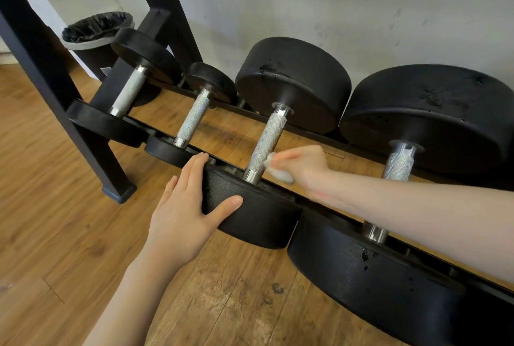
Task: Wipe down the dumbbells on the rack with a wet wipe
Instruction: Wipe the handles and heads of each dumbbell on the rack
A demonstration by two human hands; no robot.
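Several black dumbbells with knurled steel handles lie across a low black rack (114, 90). My right hand (303, 167) holds a crumpled white wet wipe (278, 172) against the right side of the third dumbbell's handle (267, 142), near its lower end. My left hand (186, 206) grips the near head (250, 209) of that same dumbbell, fingers over its left edge and thumb on its front face. A bigger dumbbell (397, 165) lies to the right, partly under my right forearm. Two smaller dumbbells (192, 120) lie to the left.
A bin with a black liner (94, 28) stands behind the rack's left end by the pale wall. The rack's black leg (111, 176) stands on the wooden floor at left. A dark upright frame crosses the upper left.
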